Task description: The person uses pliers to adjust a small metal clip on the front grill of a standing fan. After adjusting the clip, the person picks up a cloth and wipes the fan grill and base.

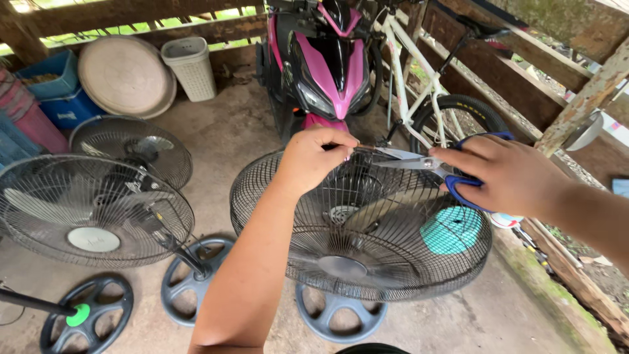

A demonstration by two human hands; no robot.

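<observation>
A black wire-caged floor fan (357, 252) stands in front of me on a round grey base (341, 314). My left hand (314, 157) pinches something small and thin at the top rim of the cage. My right hand (508, 174) holds blue-handled scissors (419, 160), with the blades pointing left toward my left fingertips. What sits between the blades is too small to tell.
Two more caged fans (92, 210) (134, 147) stand at left with round bases (88, 314) (193, 278). A pink and black scooter (324, 59) and a white bicycle (426, 92) stand behind. Blue bins (56, 92), a round tray (124, 75) and a white basket (190, 65) line the wooden fence.
</observation>
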